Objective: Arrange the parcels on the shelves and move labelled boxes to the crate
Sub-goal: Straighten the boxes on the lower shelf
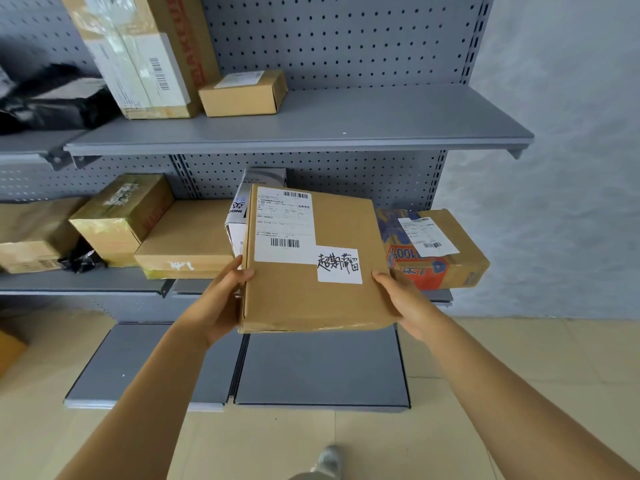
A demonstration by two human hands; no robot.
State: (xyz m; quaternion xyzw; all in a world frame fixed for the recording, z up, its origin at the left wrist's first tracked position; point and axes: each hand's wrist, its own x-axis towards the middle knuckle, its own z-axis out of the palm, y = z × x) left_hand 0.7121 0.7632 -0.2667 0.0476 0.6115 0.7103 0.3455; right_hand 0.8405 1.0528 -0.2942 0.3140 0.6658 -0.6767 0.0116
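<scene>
A flat box (pixel 313 268) is held at the centre of the frame, in front of the middle shelf (pixel 83 284), between both hands; the left hand (pixel 221 299) is wrapped round its left edge, thumb on the top face and fingers hidden beneath, and the right hand (pixel 405 301) grips the right edge the same way, thumb on top near the lower corner; both hands are thus closed on the box. A printed label (pixel 284 225) and a handwritten label (pixel 339 265) are seen on its top face, so it is judged to be one of the labelled boxes meant for the crate; no crate is in view. The box is judged to be stiff corrugated card, thin and probably light, since it is borne at its edges without sagging; the card surface should give fair friction, though the taped near edge may be slicker; the opposite side edges are judged the best hold, as taken here, with the fingers kept off the labels. Other parcels are seen on the shelves: a small box (pixel 242 93) at upper centre, a printed box (pixel 436 251) just right of the right hand.
</scene>
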